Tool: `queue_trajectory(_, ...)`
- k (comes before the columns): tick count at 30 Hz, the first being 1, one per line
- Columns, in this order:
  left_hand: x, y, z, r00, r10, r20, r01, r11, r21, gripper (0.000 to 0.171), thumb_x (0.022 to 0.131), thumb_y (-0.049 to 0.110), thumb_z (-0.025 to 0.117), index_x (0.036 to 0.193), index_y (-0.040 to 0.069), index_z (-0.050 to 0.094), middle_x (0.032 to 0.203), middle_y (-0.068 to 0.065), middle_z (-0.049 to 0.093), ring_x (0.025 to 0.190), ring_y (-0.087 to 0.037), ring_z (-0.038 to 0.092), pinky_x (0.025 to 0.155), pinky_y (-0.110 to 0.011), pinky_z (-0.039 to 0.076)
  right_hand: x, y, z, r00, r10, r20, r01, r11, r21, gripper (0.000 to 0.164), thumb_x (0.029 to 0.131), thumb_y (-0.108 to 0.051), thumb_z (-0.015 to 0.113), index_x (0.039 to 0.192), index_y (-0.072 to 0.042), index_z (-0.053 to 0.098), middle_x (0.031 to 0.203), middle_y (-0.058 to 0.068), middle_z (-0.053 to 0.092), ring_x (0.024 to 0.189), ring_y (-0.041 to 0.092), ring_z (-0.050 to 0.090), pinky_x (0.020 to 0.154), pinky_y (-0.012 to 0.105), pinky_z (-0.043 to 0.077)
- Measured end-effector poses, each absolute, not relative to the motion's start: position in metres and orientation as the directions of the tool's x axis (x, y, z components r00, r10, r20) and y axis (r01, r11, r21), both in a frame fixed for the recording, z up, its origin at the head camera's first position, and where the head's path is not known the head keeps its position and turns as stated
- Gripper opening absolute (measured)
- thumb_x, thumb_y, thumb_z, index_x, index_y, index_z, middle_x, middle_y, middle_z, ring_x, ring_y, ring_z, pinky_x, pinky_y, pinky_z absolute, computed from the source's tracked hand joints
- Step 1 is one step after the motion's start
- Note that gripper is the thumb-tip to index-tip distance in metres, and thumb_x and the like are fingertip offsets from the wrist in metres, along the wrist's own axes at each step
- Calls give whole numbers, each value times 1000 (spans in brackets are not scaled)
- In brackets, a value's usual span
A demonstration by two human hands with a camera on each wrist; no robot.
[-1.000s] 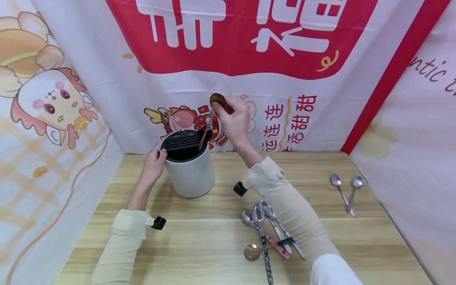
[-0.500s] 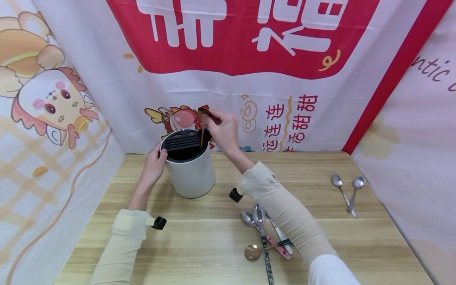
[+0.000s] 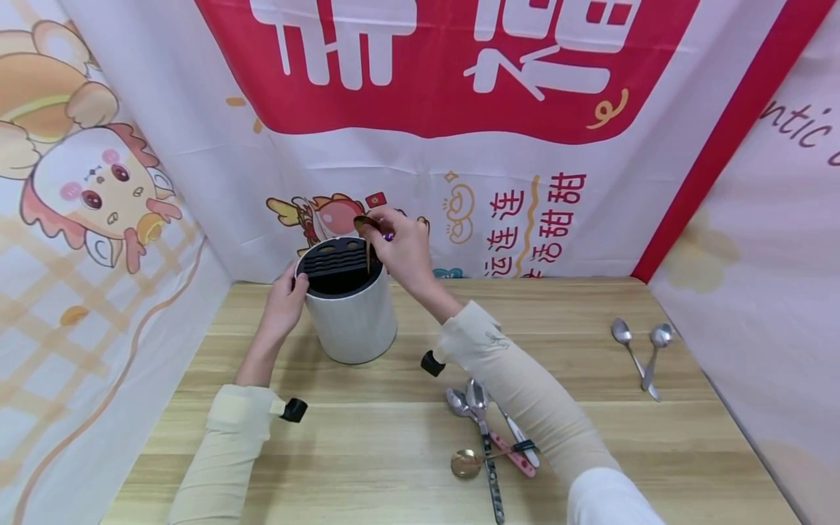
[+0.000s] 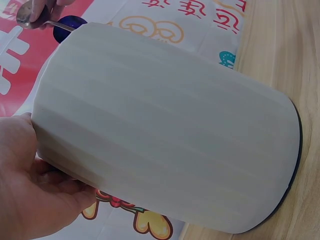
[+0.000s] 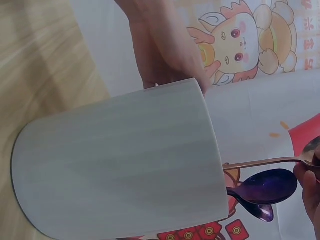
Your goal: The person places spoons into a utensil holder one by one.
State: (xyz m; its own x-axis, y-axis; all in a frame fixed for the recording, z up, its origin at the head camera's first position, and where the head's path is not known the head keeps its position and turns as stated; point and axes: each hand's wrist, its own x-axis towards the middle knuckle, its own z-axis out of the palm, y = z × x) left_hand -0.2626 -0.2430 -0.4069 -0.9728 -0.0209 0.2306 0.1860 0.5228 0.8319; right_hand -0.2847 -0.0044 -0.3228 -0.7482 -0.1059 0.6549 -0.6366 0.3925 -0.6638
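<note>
A white cylindrical utensil holder [image 3: 351,328] with a black slotted insert stands upright at the back of the table. My left hand [image 3: 284,302] grips its rim from the left, thumb at the top edge. Over its right side, my right hand [image 3: 403,248] pinches a copper-coloured spoon [image 5: 267,163] at the bowl, with the bowl up. That spoon's handle points down into the holder, its lower end hidden inside. Beside it in the right wrist view, purple-blue spoons [image 5: 270,186] stick out of the holder, bowls outward.
Several spoons lie crossed in a pile at front centre, among them a gold spoon [image 3: 465,464] and one with a black patterned handle [image 3: 494,485]. Two silver spoons [image 3: 660,336] cross at the right. A printed cloth backdrop [image 3: 420,160] hangs right behind the holder.
My right hand has moved left and down with the copper-coloured spoon, sinking its handle deeper into the holder. The left hand stays at the rim.
</note>
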Motion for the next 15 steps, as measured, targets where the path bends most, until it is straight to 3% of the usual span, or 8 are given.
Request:
queue_trajectory(9,-261,-243,-406,-972,-18,233,190,524,830,48,105,21,34,149,5,43,142,-27,53,133,-37,46,114,-53,35,-282,-8,-325,-731,-192,654,-635,541,-551,14,89,-15,74,101,-9,78,99,5,75,96,19,65,86,33,53)
queue_trajectory(15,-261,-243,-406,-971,-7,239,202,512,835,48,105,22,34,150,6,43,143,-26,52,132,-35,46,113,-53,35,-282,-11,-329,-751,-269,603,-605,645,-466,14,90,-20,75,100,-14,80,106,5,63,105,22,52,88,35,48)
